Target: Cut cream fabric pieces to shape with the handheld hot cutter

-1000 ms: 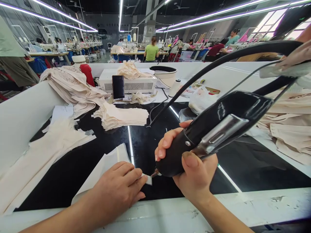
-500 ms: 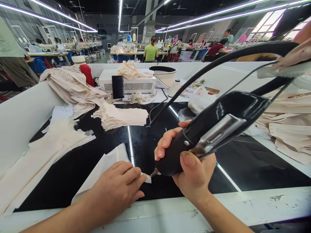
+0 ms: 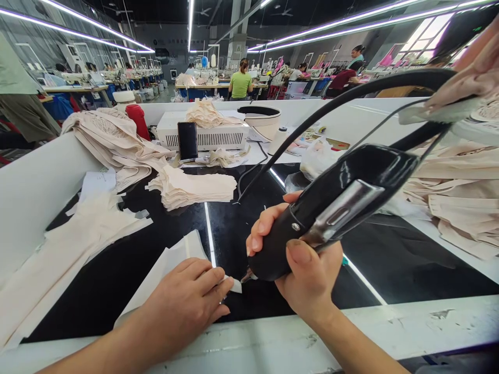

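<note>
White front ledge [image 3: 265,335]: scuffed, running across the near edge.
Left hand [image 3: 191,304]: fingers together, slightly bent, laid over cloth; whether they pinch it cannot be told.
White cloth piece [image 3: 156,280]: flat on the black tabletop [image 3: 249,228], partly hidden beneath the left hand; narrow end protrudes beyond the fingertips.
Right hand [image 3: 307,275]: fingers wrapped around the black handheld tool [image 3: 312,205].
Tool tip [image 3: 247,278]: at the cloth's narrow end; contact cannot be confirmed.
Cream stack [image 3: 198,187]: layered pieces, beyond the left hand.
Plastic bag [image 3: 317,158]: crumpled, partly behind the tool; contents indistinct.
Black cable [image 3: 351,96]: arches above the tool into pale wrapping [image 3: 448,106], cut off at right.
Vented box [image 3: 202,139]: crumpled cloth [image 3: 208,111] on top, phone [image 3: 187,140] upright before it.
Round bin [image 3: 268,124]: cream wall, dark interior; contents not visible.
Background: person in green [image 3: 240,83], back turned; farther workstations too small to detail.
</note>
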Demonstrator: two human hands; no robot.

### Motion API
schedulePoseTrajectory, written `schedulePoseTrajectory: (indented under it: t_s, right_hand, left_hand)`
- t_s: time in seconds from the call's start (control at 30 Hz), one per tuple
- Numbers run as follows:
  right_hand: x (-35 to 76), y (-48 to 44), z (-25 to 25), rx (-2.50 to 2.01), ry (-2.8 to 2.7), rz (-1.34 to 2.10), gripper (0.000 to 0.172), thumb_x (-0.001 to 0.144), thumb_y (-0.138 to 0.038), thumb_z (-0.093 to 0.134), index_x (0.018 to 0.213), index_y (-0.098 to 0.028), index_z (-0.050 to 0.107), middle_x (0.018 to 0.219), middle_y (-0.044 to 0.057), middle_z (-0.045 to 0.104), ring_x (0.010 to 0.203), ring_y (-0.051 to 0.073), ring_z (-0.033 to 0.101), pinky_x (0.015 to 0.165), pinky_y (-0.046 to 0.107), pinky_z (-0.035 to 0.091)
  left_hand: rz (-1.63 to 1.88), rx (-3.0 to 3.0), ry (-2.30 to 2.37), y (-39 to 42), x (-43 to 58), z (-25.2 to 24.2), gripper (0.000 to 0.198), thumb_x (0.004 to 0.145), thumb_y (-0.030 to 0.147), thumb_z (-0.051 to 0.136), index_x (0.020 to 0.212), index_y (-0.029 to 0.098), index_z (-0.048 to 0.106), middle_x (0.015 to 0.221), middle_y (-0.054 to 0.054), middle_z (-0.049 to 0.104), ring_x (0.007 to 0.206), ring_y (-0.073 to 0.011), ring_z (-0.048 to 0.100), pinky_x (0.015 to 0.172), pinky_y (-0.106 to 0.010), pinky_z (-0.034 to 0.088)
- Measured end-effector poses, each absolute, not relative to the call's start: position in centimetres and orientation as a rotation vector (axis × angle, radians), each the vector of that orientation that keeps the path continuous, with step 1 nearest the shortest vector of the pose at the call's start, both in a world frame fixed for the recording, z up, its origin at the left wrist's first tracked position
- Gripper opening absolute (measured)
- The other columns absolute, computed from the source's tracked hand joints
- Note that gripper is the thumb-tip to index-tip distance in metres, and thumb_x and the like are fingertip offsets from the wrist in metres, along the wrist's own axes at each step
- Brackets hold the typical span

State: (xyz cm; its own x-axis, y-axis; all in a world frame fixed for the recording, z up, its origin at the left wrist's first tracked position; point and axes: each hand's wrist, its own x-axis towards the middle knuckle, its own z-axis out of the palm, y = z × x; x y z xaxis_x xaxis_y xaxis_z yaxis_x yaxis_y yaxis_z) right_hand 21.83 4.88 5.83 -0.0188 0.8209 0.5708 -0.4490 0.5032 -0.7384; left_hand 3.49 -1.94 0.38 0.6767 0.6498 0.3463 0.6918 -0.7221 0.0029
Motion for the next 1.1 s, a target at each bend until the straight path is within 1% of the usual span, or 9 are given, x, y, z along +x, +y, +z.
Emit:
schedulePoseTrajectory:
  t_s: [0.2,0.47,0.63,0.83,0.97,1.1]
  right_hand:
    - [21.77,4.84,6.38,-0.391,-1.165,1.054,0.043,0.080,-0.047,0.088,0.113,-0.029,0.067,0.078,-0.004,0.067,0.053,0.015,0.063,0.045,0.030,0.056]
    - [21.63,4.66,5.88,-0.371,-1.193,1.057,0.044,0.082,-0.045,0.087,0.115,-0.028,0.063,0.079,-0.004,0.069,0.054,0.014,0.063,0.047,0.027,0.055]
    - [21.79,4.66,5.88,-0.398,-1.219,1.039,0.039,0.087,-0.042,0.084,0.115,-0.028,0.062,0.079,-0.004,0.068,0.054,0.014,0.064,0.048,0.028,0.056]
    - [21.80,4.52,6.01,-0.369,-1.174,1.056,0.039,0.085,-0.042,0.084,0.115,-0.027,0.064,0.078,-0.003,0.068,0.054,0.015,0.064,0.046,0.028,0.056]
    - [21.70,4.22,5.73,-0.354,-1.189,1.079,0.043,0.083,-0.044,0.086,0.116,-0.028,0.064,0.079,-0.003,0.069,0.054,0.014,0.064,0.046,0.028,0.056]
    - [21.66,4.02,5.62,-0.386,-1.196,1.076,0.042,0.085,-0.043,0.085,0.117,-0.029,0.063,0.080,-0.004,0.069,0.055,0.014,0.064,0.048,0.027,0.056]
  left_hand:
    - [-0.496,-2.745,-1.101,-1.78,3.36,0.11,0.035,0.099,0.034,0.073,0.125,0.012,0.063,0.113,-0.008,0.071,0.096,-0.0261,0.066,0.081,-0.040,0.058]
    - [-0.481,-2.746,-1.114,-2.00,3.52,0.41,0.041,0.097,0.037,0.077,0.127,0.013,0.063,0.113,-0.007,0.071,0.096,-0.0254,0.065,0.083,-0.039,0.057]
    - [-0.471,-2.737,-1.105,-1.97,3.53,0.46,0.043,0.096,0.038,0.078,0.127,0.012,0.063,0.112,-0.007,0.071,0.095,-0.0249,0.065,0.081,-0.038,0.056]
    - [-0.495,-2.735,-1.106,-1.67,3.33,0.06,0.042,0.096,0.037,0.077,0.127,0.012,0.063,0.115,-0.007,0.071,0.096,-0.0252,0.064,0.084,-0.038,0.055]
    - [-0.503,-2.742,-1.105,-1.53,3.22,0.05,0.040,0.098,0.037,0.075,0.128,0.012,0.063,0.112,-0.006,0.071,0.096,-0.0250,0.064,0.085,-0.038,0.054]
    - [-0.492,-2.752,-1.108,-1.52,3.30,0.32,0.040,0.098,0.037,0.075,0.128,0.013,0.063,0.111,-0.006,0.071,0.096,-0.0252,0.064,0.084,-0.038,0.055]
